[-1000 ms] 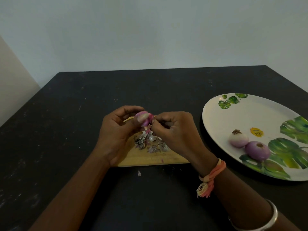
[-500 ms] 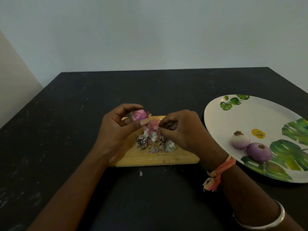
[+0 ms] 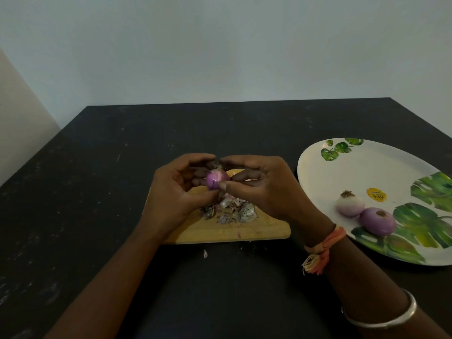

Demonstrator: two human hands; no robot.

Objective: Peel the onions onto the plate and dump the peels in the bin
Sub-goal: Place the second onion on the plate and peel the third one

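Onion [image 3: 216, 180] looked small, light, slick. Left grip [image 3: 176, 189] curled round it; right grip [image 3: 264, 187] pinched its papery skin, likeliest hold, peels [image 3: 232, 211] just beneath both grips.

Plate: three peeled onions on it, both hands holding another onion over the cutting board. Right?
No. Head view shows two on the plate: a pale onion and a purple onion. Left hand and right hand do hold a third onion over the cutting board.
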